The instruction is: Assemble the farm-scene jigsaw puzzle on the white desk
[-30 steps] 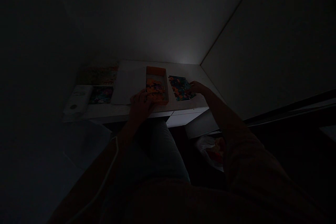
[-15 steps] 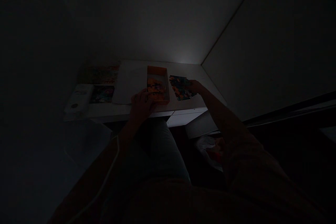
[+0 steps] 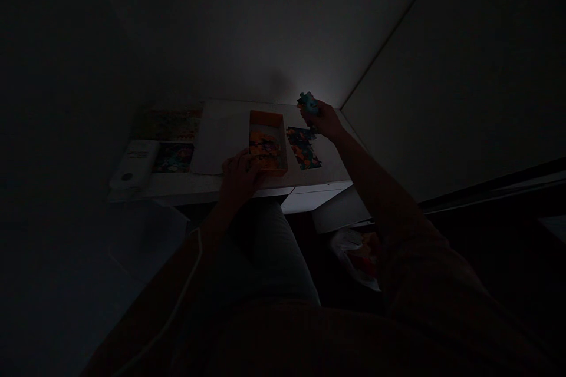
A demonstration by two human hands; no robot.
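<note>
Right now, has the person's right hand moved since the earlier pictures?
Yes. Against the table, the right hand has lifted away from the puzzle, up toward the back wall, holding puzzle pieces.

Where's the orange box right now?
Head view, near center: the orange box sits left of the puzzle section, the left hand at the box's near-left corner.

Right hand [image 3: 328,122] partly hides teal jigsaw chunk [image 3: 308,102], left hand [image 3: 240,177] covers orange cardboard box [image 3: 266,118] corner, white oblong object [image 3: 134,166] print illegible.
</note>
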